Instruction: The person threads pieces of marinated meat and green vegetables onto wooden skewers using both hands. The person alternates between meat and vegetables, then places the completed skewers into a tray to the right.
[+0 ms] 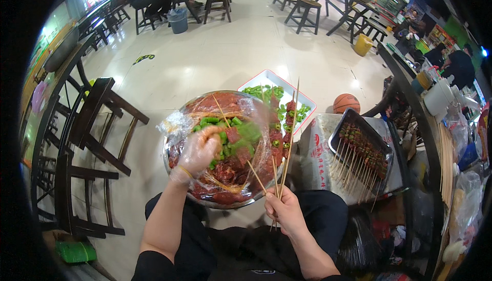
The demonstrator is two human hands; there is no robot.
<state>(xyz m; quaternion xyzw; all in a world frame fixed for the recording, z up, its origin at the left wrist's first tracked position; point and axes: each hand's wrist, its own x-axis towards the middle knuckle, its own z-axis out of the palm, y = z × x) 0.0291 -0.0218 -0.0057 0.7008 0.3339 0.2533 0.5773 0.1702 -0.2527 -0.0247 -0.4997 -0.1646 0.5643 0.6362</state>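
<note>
My left hand, in a clear plastic glove, is curled over a metal basin of red marinated meat and green pepper pieces. Its fingertips lie close beside a bamboo skewer bearing meat and pepper, partly blurred. What those fingers pinch is hidden. My bare right hand grips the lower ends of this skewer and several others. Among them, loaded skewers stand upright with meat and green rings, and bare ones rise alongside. Crumpled plastic film lines the basin.
Beyond the basin, a white tray holds cut green peppers. At right, a dark metal tray of finished skewers rests on a box-like surface, near a basketball. Wooden stools stand left; a cluttered table runs along the right.
</note>
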